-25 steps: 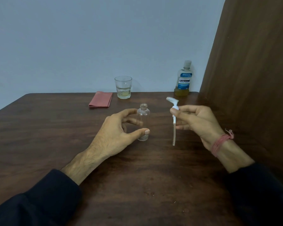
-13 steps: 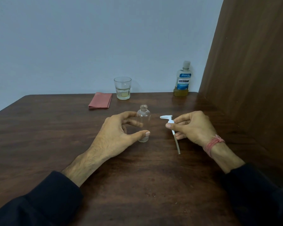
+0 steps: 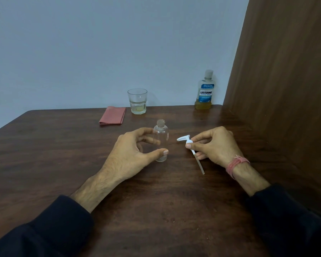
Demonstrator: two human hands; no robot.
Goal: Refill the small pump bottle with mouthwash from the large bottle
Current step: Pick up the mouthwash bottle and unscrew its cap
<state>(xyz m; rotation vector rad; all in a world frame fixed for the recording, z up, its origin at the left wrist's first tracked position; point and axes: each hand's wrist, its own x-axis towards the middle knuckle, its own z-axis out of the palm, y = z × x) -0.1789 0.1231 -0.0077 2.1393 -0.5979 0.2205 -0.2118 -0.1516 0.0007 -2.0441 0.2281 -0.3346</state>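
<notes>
The small clear bottle [image 3: 161, 134] stands upright and empty in the middle of the table, its neck uncapped. My left hand [image 3: 135, 154] curls around it, thumb and fingertips on its sides. Just to its right, my right hand [image 3: 214, 145] pinches the white pump head [image 3: 186, 140]; its dip tube slants down until the tip reaches the tabletop. The large mouthwash bottle [image 3: 205, 91] stands capped at the back right corner, with a little yellow liquid at its bottom.
A glass tumbler [image 3: 137, 101] holding a little yellowish liquid stands at the back edge, with a folded red cloth [image 3: 113, 115] to its left. A dark wooden panel [image 3: 285, 89] walls off the right side of the brown table [image 3: 63, 154].
My right hand has lowered the pump head from mid-air down beside the small bottle, so the tube tip now touches the table. My left hand has stayed on the bottle.
</notes>
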